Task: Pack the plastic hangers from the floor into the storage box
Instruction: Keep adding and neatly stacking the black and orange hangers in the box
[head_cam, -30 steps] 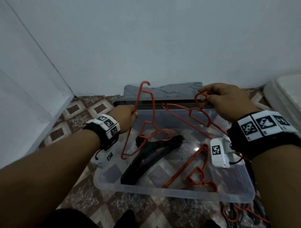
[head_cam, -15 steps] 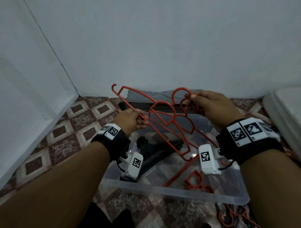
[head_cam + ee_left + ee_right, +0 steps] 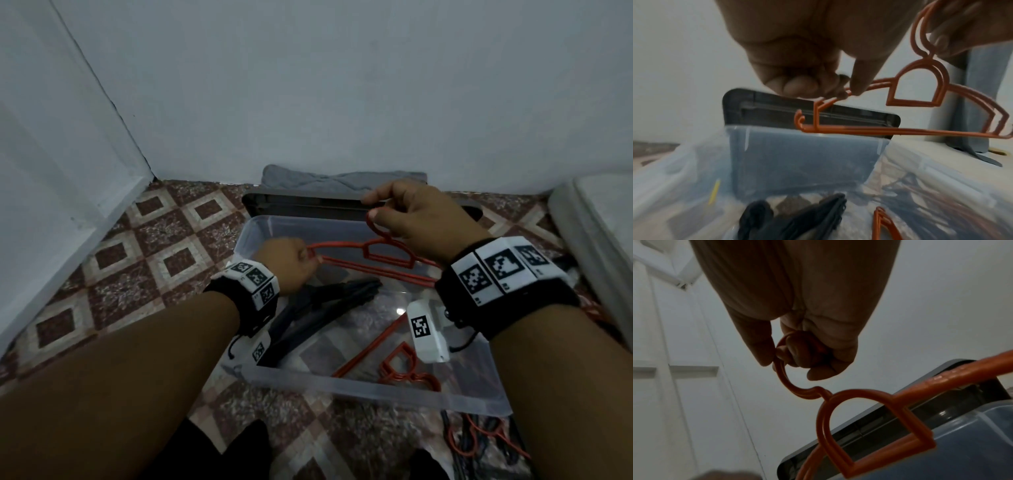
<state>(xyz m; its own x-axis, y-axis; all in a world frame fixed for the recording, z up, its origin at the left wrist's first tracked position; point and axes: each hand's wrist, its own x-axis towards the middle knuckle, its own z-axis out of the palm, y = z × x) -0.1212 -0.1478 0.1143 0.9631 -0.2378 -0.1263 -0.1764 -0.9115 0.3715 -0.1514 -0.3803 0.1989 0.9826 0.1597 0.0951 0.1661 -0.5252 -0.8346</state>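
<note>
Two red plastic hangers are stacked together and held level above the clear storage box. My left hand pinches their left shoulder end. My right hand pinches their hooks between thumb and fingers. Inside the box lie black hangers on the left and a red hanger on the right. More red and black hangers lie on the floor at the box's near right corner.
The dark box lid leans behind the box, with a grey folded cloth against the wall. A white mattress edge runs along the right. Patterned floor tiles spread to the left, bounded by white walls.
The two red hangers came together and turned from tilted to level, and both hands lowered them toward the box. The left hand dropped from the upper frame to the left shoulder end.
</note>
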